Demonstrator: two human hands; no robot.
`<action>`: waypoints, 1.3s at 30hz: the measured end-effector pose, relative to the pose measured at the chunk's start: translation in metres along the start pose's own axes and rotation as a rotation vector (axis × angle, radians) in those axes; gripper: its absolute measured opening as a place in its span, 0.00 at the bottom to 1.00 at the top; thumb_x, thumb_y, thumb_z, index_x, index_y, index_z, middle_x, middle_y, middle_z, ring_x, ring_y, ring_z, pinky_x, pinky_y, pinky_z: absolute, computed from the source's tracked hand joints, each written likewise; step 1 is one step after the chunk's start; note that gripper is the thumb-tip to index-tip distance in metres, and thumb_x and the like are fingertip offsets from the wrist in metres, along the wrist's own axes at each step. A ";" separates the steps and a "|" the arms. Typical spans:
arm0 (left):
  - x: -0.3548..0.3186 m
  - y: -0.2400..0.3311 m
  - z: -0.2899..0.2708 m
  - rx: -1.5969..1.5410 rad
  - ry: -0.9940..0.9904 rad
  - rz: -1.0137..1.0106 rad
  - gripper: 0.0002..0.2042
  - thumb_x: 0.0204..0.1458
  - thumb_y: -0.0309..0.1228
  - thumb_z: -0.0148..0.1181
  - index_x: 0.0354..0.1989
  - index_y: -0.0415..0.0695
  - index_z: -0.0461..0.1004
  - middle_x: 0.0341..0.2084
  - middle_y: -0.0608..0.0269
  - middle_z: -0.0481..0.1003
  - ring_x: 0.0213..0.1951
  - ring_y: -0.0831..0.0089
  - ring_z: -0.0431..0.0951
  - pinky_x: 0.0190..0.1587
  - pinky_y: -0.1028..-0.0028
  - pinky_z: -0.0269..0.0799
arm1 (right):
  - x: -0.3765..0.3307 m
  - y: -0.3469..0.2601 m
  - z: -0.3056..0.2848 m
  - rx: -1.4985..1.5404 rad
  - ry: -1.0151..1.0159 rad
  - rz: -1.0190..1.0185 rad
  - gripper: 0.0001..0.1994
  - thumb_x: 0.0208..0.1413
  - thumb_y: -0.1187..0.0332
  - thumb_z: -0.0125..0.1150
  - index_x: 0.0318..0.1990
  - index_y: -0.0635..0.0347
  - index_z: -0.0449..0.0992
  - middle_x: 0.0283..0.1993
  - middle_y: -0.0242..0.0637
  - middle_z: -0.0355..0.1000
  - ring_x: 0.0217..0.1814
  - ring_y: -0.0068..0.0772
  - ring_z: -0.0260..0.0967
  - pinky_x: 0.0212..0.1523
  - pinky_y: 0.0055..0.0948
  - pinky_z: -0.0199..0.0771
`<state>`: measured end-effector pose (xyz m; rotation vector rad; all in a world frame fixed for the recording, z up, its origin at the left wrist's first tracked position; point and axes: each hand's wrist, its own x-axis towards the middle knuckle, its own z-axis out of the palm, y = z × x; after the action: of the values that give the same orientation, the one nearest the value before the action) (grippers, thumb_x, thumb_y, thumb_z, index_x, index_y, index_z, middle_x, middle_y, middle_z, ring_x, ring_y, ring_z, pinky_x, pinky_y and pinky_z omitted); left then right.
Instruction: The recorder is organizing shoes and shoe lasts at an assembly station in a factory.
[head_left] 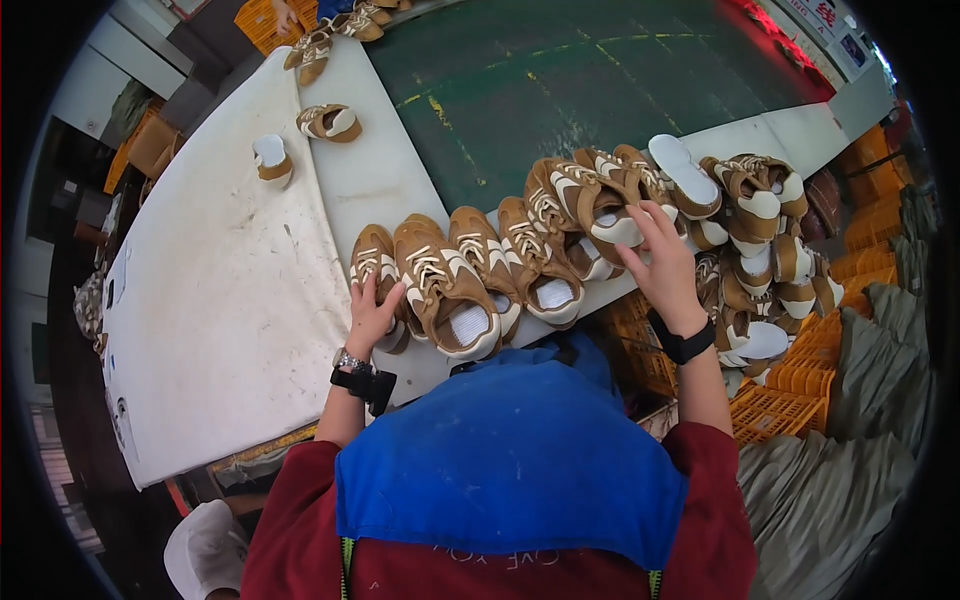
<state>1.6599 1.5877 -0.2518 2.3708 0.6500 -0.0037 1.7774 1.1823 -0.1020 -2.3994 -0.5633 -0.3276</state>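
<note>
Left hand (374,316) spread, touching left shoe (373,252), near-left of belt (570,100); right hand (666,265) thumb and fingers parted at heel of right shoe (612,231), belt's near edge, can't tell if clamped

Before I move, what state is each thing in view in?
Left hand: fingers on the leftmost shoe
Right hand: fingertips at a heel, firmness of grip unclear
Leftmost shoe: laced, partly covered
Second shoe: upright, laced, mouth open
Shoe pile: heaped
Watch: strapped on
Black band: strapped on
Blue cloth: draped over the front
Green surface: moving or still, cannot tell
</note>
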 end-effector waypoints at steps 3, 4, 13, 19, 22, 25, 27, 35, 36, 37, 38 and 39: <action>0.000 0.010 -0.010 -0.343 -0.091 0.004 0.39 0.45 0.50 0.60 0.60 0.36 0.54 0.56 0.34 0.54 0.58 0.49 0.57 0.59 0.65 0.54 | -0.006 -0.020 0.019 0.141 0.022 -0.142 0.09 0.45 0.73 0.59 0.37 0.58 0.72 0.36 0.38 0.70 0.33 0.42 0.71 0.32 0.32 0.72; 0.000 -0.010 -0.006 -0.277 0.069 -0.030 0.38 0.45 0.48 0.60 0.58 0.33 0.55 0.55 0.37 0.56 0.56 0.50 0.60 0.56 0.65 0.57 | -0.013 -0.029 0.035 0.218 -0.108 -0.149 0.07 0.46 0.71 0.58 0.34 0.58 0.73 0.33 0.38 0.71 0.33 0.42 0.71 0.32 0.33 0.72; -0.053 -0.054 -0.033 -1.167 -0.034 -0.430 0.16 0.48 0.32 0.61 0.43 0.36 0.70 0.33 0.64 0.74 0.33 0.77 0.74 0.36 0.76 0.71 | -0.042 -0.044 0.179 0.494 -0.756 -0.309 0.32 0.49 0.48 0.57 0.53 0.66 0.61 0.36 0.46 0.71 0.33 0.40 0.72 0.32 0.34 0.71; -0.062 0.002 -0.043 -1.257 -0.223 -0.186 0.18 0.53 0.31 0.55 0.51 0.37 0.63 0.42 0.61 0.71 0.42 0.74 0.73 0.45 0.75 0.70 | -0.032 -0.065 0.187 0.861 -0.958 0.491 0.14 0.50 0.65 0.53 0.41 0.65 0.71 0.24 0.32 0.67 0.21 0.21 0.64 0.21 0.22 0.66; -0.046 0.027 -0.035 -1.424 -0.287 -0.203 0.18 0.54 0.32 0.54 0.51 0.37 0.63 0.43 0.61 0.71 0.41 0.75 0.73 0.45 0.75 0.69 | 0.003 -0.074 0.127 0.796 -0.790 0.551 0.13 0.50 0.66 0.50 0.38 0.66 0.72 0.22 0.31 0.67 0.20 0.20 0.64 0.21 0.23 0.65; -0.025 0.040 -0.017 -1.046 -0.269 -0.083 0.22 0.51 0.39 0.57 0.49 0.36 0.65 0.44 0.55 0.70 0.45 0.68 0.71 0.48 0.71 0.67 | 0.018 -0.040 0.080 0.626 -0.712 0.471 0.15 0.50 0.63 0.51 0.37 0.67 0.71 0.23 0.35 0.70 0.21 0.26 0.67 0.23 0.27 0.66; -0.027 0.051 -0.006 0.115 0.079 0.197 0.31 0.44 0.45 0.62 0.50 0.33 0.64 0.48 0.47 0.66 0.51 0.60 0.66 0.53 0.67 0.62 | 0.001 -0.020 0.064 0.434 -0.631 0.412 0.16 0.50 0.61 0.52 0.37 0.67 0.71 0.24 0.38 0.70 0.23 0.31 0.68 0.25 0.29 0.67; -0.042 0.071 0.032 -0.790 -0.297 0.005 0.37 0.46 0.37 0.61 0.61 0.38 0.47 0.53 0.51 0.62 0.53 0.65 0.64 0.54 0.71 0.61 | -0.037 -0.010 0.069 0.171 -0.420 0.070 0.27 0.52 0.59 0.52 0.60 0.53 0.57 0.32 0.50 0.72 0.34 0.53 0.69 0.36 0.43 0.69; -0.048 0.080 0.037 -0.818 -0.351 0.028 0.33 0.48 0.34 0.59 0.60 0.38 0.49 0.52 0.53 0.62 0.53 0.68 0.64 0.54 0.72 0.61 | -0.040 -0.004 0.071 0.077 -0.439 0.053 0.26 0.53 0.59 0.51 0.60 0.53 0.57 0.32 0.51 0.71 0.35 0.54 0.69 0.36 0.45 0.68; -0.052 0.081 0.045 -0.876 -0.343 0.056 0.30 0.49 0.34 0.57 0.58 0.38 0.51 0.52 0.54 0.62 0.53 0.69 0.63 0.54 0.73 0.60 | -0.039 0.000 0.071 -0.016 -0.456 0.029 0.25 0.53 0.60 0.50 0.60 0.52 0.57 0.33 0.53 0.71 0.35 0.55 0.69 0.36 0.46 0.67; -0.055 0.083 0.052 -0.884 -0.308 0.045 0.30 0.50 0.34 0.56 0.59 0.38 0.50 0.52 0.54 0.62 0.53 0.69 0.62 0.55 0.73 0.59 | -0.038 0.001 0.064 0.013 -0.454 0.038 0.24 0.54 0.60 0.49 0.59 0.53 0.58 0.33 0.53 0.71 0.35 0.54 0.69 0.36 0.47 0.67; -0.057 0.085 0.058 -0.891 -0.274 0.035 0.30 0.51 0.34 0.55 0.59 0.38 0.50 0.52 0.54 0.62 0.54 0.70 0.62 0.55 0.74 0.58 | -0.035 0.002 0.053 0.061 -0.516 0.095 0.24 0.54 0.61 0.50 0.58 0.55 0.59 0.38 0.53 0.71 0.39 0.55 0.68 0.39 0.43 0.68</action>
<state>1.6581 1.4717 -0.2357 1.4832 0.3613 -0.0187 1.7526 1.2041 -0.1561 -2.4396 -0.6678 0.3584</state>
